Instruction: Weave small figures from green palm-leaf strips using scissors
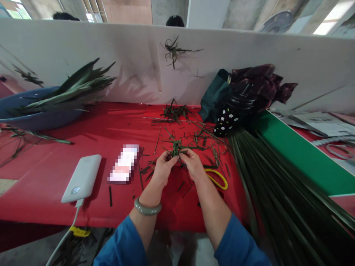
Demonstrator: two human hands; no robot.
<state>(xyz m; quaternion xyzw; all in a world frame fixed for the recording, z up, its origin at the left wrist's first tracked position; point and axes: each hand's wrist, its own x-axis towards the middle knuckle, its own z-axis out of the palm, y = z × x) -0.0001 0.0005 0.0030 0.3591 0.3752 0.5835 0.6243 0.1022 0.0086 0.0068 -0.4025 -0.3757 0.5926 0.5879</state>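
Note:
Between my two hands is a small green woven leaf piece (175, 147) with thin strips sticking out of it, held above the red cloth. My left hand (165, 165) pinches its lower left side with thumb and fingers. On the other side my right hand (192, 162) grips it the same way, the two thumbs almost meeting. Cut leaf scraps lie all about my hands. Yellow-handled scissors (219, 178) rest by my right wrist, their blades partly hidden under that hand.
A phone (123, 164) and a white power bank (82, 178) with a cable lie left. Farther left stands a blue basin (50, 120) of leaves. Long green leaves (266, 184) spread at right, below a dark bag (215, 94). A white partition (124, 66) runs behind.

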